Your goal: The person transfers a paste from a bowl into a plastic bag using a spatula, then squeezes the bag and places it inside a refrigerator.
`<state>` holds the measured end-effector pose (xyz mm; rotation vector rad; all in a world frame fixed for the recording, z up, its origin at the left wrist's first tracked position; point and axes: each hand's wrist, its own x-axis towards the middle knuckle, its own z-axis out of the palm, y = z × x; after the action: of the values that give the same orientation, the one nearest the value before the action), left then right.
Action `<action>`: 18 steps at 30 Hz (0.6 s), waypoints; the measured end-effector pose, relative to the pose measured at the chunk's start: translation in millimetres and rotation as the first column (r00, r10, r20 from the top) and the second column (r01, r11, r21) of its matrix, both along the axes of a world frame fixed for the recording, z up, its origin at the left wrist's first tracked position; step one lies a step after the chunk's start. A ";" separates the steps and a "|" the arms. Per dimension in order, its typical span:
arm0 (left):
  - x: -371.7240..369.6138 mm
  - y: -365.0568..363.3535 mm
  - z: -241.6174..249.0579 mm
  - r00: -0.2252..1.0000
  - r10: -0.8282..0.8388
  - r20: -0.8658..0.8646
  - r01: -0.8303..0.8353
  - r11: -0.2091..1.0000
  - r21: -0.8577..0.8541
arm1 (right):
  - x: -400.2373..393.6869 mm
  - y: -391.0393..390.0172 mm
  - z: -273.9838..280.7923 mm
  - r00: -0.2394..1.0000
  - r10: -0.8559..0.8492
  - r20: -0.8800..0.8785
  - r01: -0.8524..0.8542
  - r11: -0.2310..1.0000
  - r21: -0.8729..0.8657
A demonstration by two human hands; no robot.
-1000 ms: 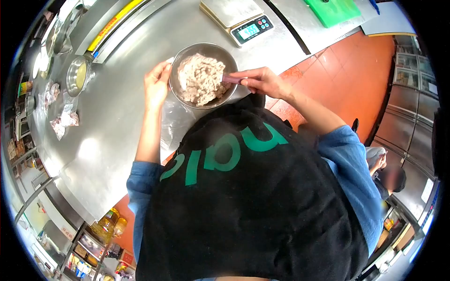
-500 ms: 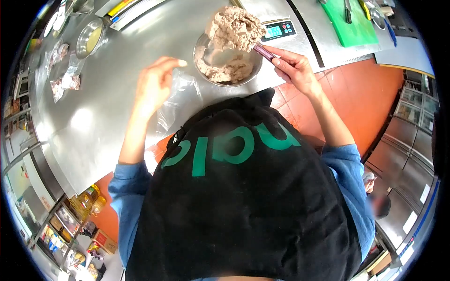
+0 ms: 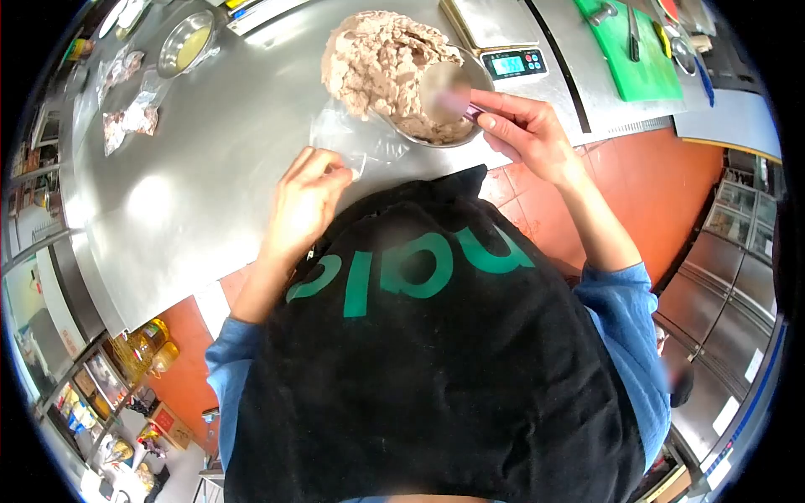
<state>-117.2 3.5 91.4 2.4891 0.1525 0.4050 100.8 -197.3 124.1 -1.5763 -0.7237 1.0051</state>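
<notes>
My right hand (image 3: 541, 138) grips a spoon-like utensil by its purple handle (image 3: 475, 112), its head smeared by motion over the metal bowl (image 3: 480, 82). A big lump of pale pinkish-brown paste (image 3: 381, 63), like ground meat, covers the bowl's left side and reaches past its rim; whether it rests on the rim is hidden. More paste lies low in the bowl. My left hand (image 3: 306, 197) has its fingers closed at the edge of a clear plastic bag (image 3: 381, 147), which lies on the table left of the bowl, partly under the lump.
A digital kitchen scale (image 3: 516, 63) stands right of the bowl. Further right, a green cutting board (image 3: 625, 71) carries a knife (image 3: 633, 38). At the left are a metal bowl of yellowish liquid (image 3: 194, 46) and bagged pieces (image 3: 134, 121) on the steel table (image 3: 210, 151).
The paste lump has moved left from above the bowl, and the utensil's head now shows apart from it. My left hand has come down and right, closing on the plastic bag.
</notes>
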 end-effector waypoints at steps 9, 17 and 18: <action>-14.4 -19.8 -47.7 0.881 0.462 0.102 -0.412 0.854 -0.318 | -28.4 21.9 -5.0 0.992 0.040 -0.122 -0.036 0.999 0.039; -11.4 -9.7 -61.3 0.815 0.579 -0.031 -0.495 0.667 -0.557 | -52.8 31.4 13.3 0.960 -0.071 -0.272 0.072 0.997 -0.007; -12.5 -6.8 -70.1 0.846 0.523 -0.101 -0.491 0.692 -0.530 | -54.6 31.5 13.6 0.935 -0.131 -0.331 0.126 0.991 -0.035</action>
<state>-129.7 -3.2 21.3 1.8338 0.8359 0.5687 46.2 -165.9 137.6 -1.3977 -0.3757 1.1438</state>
